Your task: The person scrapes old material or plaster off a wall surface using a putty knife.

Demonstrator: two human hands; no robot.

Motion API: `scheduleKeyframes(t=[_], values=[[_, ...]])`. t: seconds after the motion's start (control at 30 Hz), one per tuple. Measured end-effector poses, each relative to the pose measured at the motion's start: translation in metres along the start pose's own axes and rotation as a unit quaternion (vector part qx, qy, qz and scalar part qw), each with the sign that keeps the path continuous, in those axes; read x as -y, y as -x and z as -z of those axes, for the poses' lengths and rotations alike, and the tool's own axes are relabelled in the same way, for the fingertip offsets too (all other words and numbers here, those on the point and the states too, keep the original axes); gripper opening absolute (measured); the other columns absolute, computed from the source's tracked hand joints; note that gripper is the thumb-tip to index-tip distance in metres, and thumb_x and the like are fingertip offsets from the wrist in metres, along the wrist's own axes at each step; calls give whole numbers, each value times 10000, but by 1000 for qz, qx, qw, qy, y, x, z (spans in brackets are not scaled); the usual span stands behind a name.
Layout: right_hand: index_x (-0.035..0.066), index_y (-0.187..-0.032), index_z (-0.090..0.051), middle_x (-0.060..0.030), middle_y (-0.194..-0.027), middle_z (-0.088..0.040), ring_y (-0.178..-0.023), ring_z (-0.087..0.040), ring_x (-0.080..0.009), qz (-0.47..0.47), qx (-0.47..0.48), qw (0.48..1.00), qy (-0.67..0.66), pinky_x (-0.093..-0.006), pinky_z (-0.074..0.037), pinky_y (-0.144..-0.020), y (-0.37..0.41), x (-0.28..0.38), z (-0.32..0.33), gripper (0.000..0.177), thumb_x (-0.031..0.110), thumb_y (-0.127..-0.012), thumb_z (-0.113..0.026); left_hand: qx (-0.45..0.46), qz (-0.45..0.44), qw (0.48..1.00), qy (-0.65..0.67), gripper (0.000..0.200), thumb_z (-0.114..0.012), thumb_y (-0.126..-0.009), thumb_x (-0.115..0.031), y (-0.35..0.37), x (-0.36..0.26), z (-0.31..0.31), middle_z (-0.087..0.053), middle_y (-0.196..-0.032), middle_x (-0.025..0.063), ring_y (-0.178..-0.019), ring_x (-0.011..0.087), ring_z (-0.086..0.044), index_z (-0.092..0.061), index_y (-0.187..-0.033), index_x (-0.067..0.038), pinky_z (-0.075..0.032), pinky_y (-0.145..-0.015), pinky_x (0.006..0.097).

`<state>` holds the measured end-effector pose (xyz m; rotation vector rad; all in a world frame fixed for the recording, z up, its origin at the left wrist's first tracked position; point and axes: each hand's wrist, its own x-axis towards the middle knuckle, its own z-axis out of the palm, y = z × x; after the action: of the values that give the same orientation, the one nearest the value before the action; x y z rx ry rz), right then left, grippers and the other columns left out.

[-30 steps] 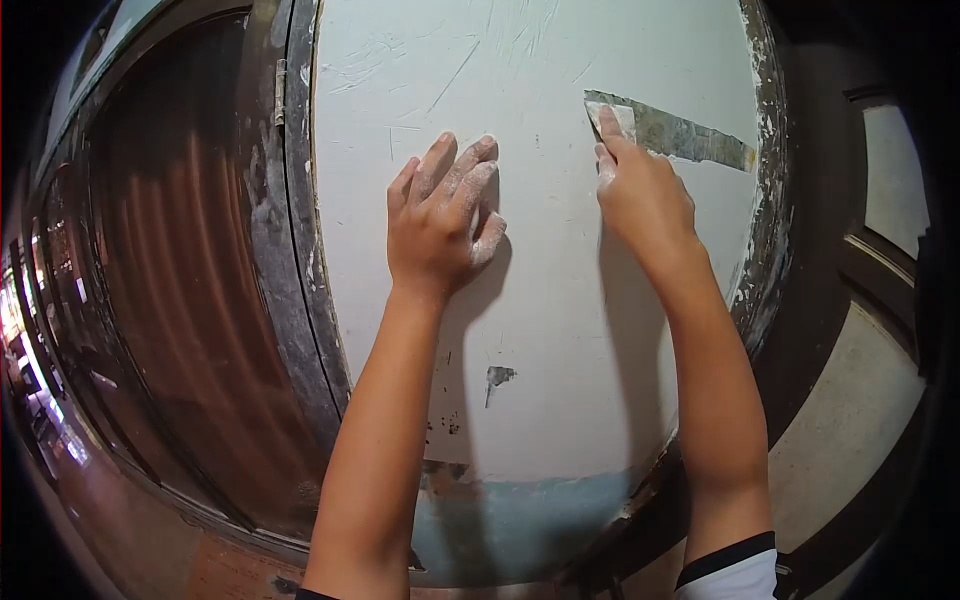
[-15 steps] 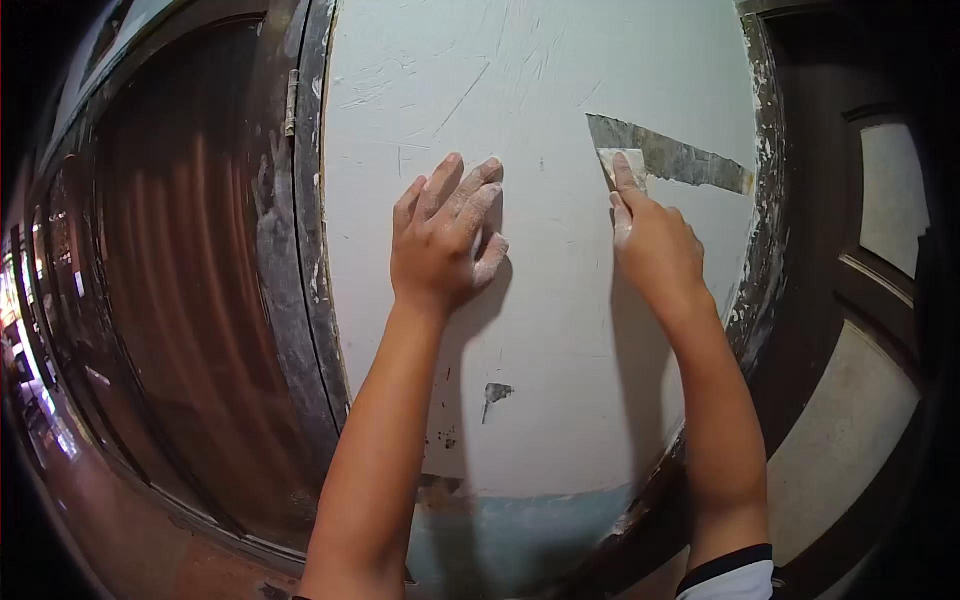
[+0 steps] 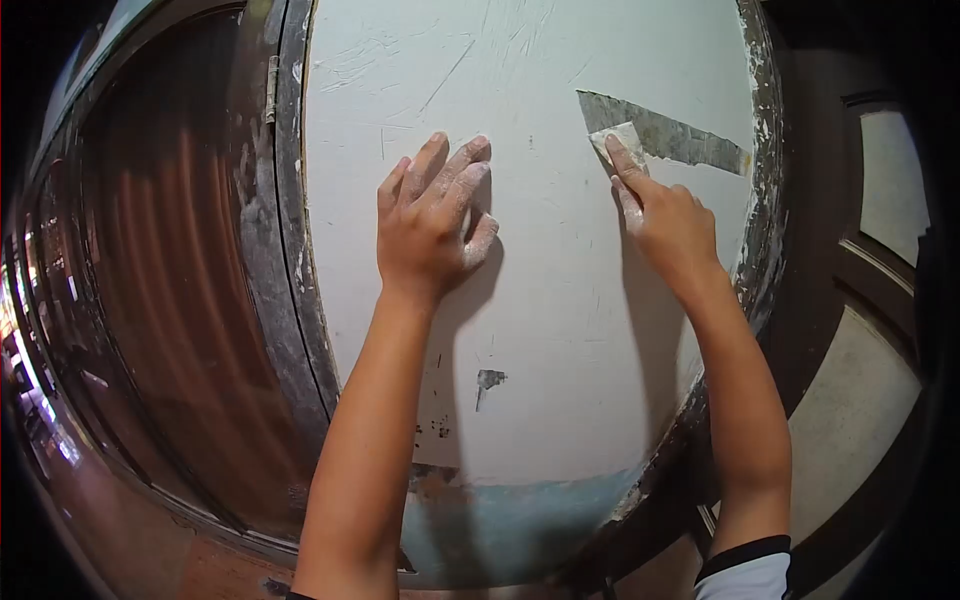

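The right hand [image 3: 672, 222]'s fingers pinch the scraper [image 3: 618, 145] at the gray patch [image 3: 675, 135]; the left hand [image 3: 430, 215]'s fingers, slightly spread, hold nothing.

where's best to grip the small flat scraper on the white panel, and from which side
I'd pinch the scraper by its lower part, coming from below, with the index finger along its flat face. It's thin and tilted, and its broad upper end lies by the grey strip. The right hand covers the lower end, so I can't tell its handle's shape.
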<state>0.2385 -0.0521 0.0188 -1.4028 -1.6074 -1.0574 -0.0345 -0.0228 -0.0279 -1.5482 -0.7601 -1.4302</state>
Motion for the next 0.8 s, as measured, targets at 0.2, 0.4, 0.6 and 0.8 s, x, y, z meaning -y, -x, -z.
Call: scheduleKeyframes(t=[0.2,0.4,0.6,0.8], values=[[456,-1585,-443,-202,-812,-738,-793,-734,-432,-53,58,996,-45,-561,-588,-736,0,21,8,514,406,-1080,-522,-1,0,1000,-1,474,-750,-760,-165,-1,-1,1,-642,-1495,-60,-1478,267,-489,-713,-1232,-186,-328,-1224,497],[390,-1574,-489,-208,-888,-760,-849,-734,-450,-81,51,992,-78,-577,-579,-791,-1,31,11,489,379,-1085,-510,-4,-3,1000,2,465,-748,-761,-166,1,0,-1,-642,-1493,-62,-1471,278,-497,-710,-1223,-189,-344,-1211,502],[339,-1577,-499,-182,-939,-775,-900,-737,-416,-78,37,992,-90,-564,-578,-827,-13,39,18,486,378,-1093,-501,-12,-11,1000,1,481,-767,-755,-177,1,3,-2,-638,-1496,-71,-1469,271,-497,-708,-1233,-188,-358,-1197,506],[319,-1603,-460,-180,-997,-779,-953,-730,-424,-93,28,989,-115,-562,-563,-906,-24,49,17,508,357,-1097,-485,-4,-5,1000,12,481,-762,-757,-197,1,1,-1,-639,-1493,-79,-1466,267,-499,-709,-1235,-191,-356,-1198,502]])
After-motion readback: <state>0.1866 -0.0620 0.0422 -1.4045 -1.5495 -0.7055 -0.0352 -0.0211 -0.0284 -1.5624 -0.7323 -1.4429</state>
